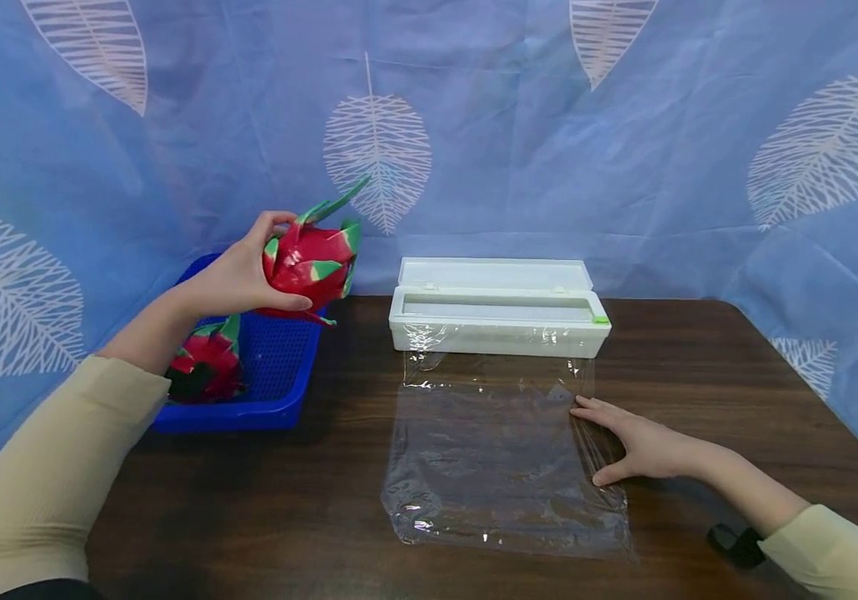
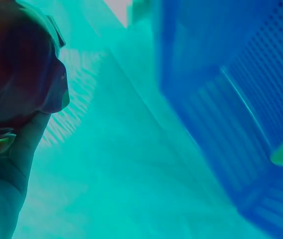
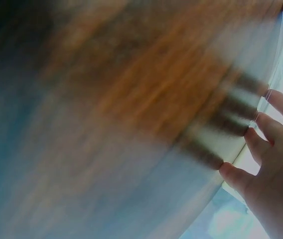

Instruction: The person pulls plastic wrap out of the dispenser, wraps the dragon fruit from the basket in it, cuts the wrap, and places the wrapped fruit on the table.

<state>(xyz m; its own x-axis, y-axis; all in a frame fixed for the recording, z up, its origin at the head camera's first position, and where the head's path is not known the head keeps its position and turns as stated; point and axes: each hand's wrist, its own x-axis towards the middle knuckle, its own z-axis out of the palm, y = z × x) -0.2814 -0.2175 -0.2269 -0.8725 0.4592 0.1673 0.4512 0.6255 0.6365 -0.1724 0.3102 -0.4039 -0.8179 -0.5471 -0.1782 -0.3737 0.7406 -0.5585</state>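
My left hand (image 1: 230, 271) grips a red dragon fruit (image 1: 312, 262) with green-tipped scales, raised over the right side of a blue basket (image 1: 279, 367). In the left wrist view this fruit (image 2: 17, 64) appears dark against the thumb side of the hand. A second dragon fruit (image 1: 222, 367) lies in the basket, partly behind the left forearm. Clear cling film (image 1: 489, 467) stretches from a white dispenser box (image 1: 500, 337) toward the front of the table. My right hand (image 1: 642, 442) rests on the film's right edge, fingers spread; the right wrist view shows its fingertips (image 3: 226, 168) touching the surface.
The dispenser's lid (image 1: 496, 272) stands raised at the back, and a green piece (image 1: 601, 320) sits at its right end. Brown wooden table (image 1: 699, 358) lies under everything. A blue leaf-patterned cloth (image 1: 489, 167) hangs close behind. Near the right sleeve is a black strap (image 1: 736, 546).
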